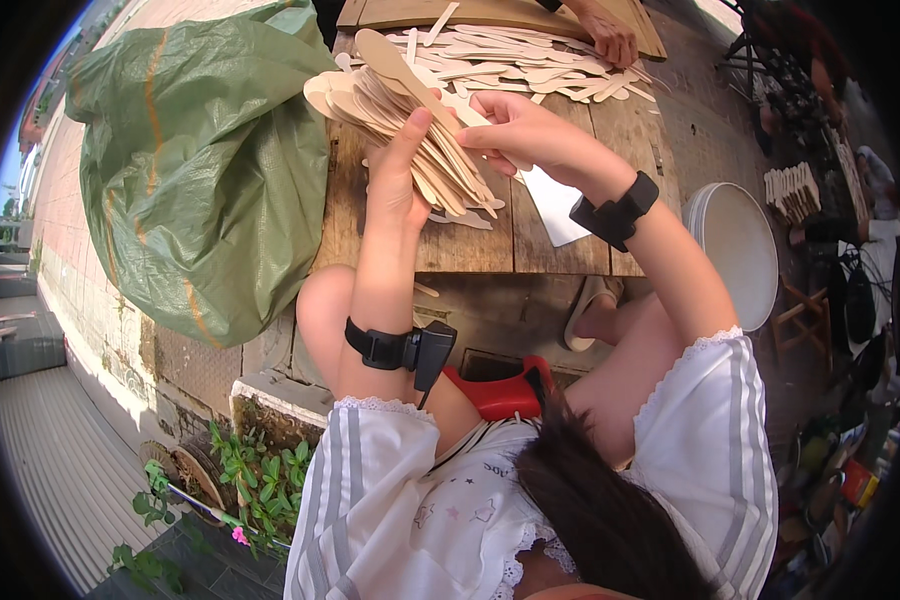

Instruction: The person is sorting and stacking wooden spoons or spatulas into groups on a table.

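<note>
Holding a fanned stack of wooden spoons (pixel 410 130) in your left hand (pixel 395 185), you have the fingers wrapped around the handle ends and the thumb pressed up across the front, so that hand is closed on the bundle above the near edge of the worktop (pixel 470 245). Your right hand (pixel 515 130) is pinched shut on a single spoon (pixel 415 80) by its handle, laying it across the top of the stack with its bowl pointing up and to the left.

These spoons look thin, light and stiff, likely to snap if bent and to slide over one another because the faces are smooth. Grip the bundle at the narrow handles, where they nest closely, and keep the thumb firm so the fan does not spill. Take each single spoon near the middle of the handle.

More loose spoons (pixel 530 65) lie scattered on the far part of the worktop, where another person's hand (pixel 610 40) rests among them. A large green sack (pixel 200 170) sits just beside the worktop on your left, and a white basin (pixel 740 250) stands to the right.
</note>
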Motion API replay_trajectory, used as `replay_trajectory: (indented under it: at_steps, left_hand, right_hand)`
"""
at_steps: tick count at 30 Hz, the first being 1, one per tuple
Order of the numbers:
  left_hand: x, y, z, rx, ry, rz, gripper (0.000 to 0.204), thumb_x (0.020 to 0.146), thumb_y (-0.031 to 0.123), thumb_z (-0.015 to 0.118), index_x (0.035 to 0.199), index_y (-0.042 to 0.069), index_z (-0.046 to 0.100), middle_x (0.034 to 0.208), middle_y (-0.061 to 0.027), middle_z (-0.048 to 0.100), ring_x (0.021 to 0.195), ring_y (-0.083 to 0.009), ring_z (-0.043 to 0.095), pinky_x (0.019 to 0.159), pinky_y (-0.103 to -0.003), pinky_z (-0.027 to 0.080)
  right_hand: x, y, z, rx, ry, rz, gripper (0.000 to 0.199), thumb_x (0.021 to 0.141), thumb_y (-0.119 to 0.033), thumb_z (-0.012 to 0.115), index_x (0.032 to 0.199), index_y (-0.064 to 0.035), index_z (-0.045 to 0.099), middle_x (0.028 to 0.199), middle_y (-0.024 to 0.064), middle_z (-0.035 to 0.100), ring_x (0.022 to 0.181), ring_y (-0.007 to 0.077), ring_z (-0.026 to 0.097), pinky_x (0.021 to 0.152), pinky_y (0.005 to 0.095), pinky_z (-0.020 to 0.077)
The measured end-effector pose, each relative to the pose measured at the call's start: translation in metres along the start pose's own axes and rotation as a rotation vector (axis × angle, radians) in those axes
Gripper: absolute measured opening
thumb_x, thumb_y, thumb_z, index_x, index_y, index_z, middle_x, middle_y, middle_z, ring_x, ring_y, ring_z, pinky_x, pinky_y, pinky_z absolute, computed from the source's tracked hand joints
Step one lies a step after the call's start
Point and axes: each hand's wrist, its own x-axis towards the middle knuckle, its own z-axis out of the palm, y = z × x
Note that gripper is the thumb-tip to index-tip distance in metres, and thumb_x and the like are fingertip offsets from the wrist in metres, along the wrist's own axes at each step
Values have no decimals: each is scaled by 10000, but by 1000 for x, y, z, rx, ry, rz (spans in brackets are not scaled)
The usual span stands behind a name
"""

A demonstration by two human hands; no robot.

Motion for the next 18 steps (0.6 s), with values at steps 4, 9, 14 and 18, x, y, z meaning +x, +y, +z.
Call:
replay_trajectory:
  at_steps: [4,9,14,18]
  left_hand:
    - [0,0,0,-4,-17,32,497,784,119,710,1200,-4,468,1021,-112,609,921,-193,610,789,-322,542]
    - [-9,3,15,108,-136,36,467,780,107,698,1185,-6,495,1068,-124,609,964,-201,604,816,-322,529]
    - [-14,3,15,137,-201,-38,500,776,93,683,1218,-12,473,1091,-145,605,984,-211,604,849,-338,514]
    - [-19,4,22,141,-185,-70,463,777,73,666,1194,-10,483,1033,-130,619,957,-204,609,845,-338,513]
  right_hand:
    - [3,-3,-4,9,-38,35,206,826,-203,626,783,-83,465,614,-21,510,442,46,448,424,205,299]
    - [-1,-8,-9,37,-107,40,218,841,-209,628,905,-47,496,648,-19,509,464,49,440,441,196,330]
    - [-4,-8,-18,115,-260,15,305,849,-218,644,1029,-28,487,659,-28,499,501,47,445,434,191,341]
    - [-7,-7,-19,130,-238,55,291,848,-209,653,1007,-46,471,642,-42,470,517,38,438,431,191,333]
